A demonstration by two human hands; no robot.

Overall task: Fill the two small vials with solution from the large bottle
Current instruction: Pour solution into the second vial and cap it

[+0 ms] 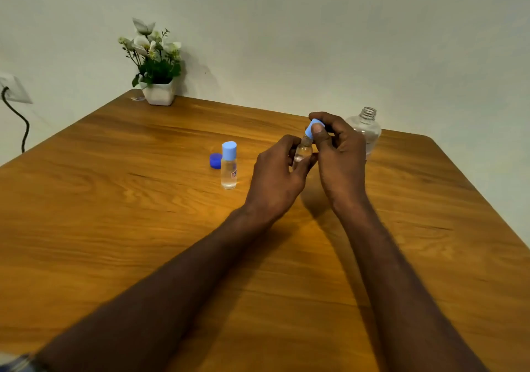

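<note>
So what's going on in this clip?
A person's left hand holds a small vial above the table while the right hand pinches its light blue cap at the neck. The other vial stands capped beside a dark blue cap. The large bottle stands open behind.

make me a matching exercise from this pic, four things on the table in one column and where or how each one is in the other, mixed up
Things:
1. large bottle
2. capped vial
3. dark blue cap
4. flower pot

States:
A. lies loose on the table, just left of a standing vial
B. stands at the far corner by the wall
C. stands open, no cap on its threaded neck, behind the right hand
D. stands upright on its own, light blue cap on, no hand on it

Pairs: 1-C, 2-D, 3-A, 4-B
</note>
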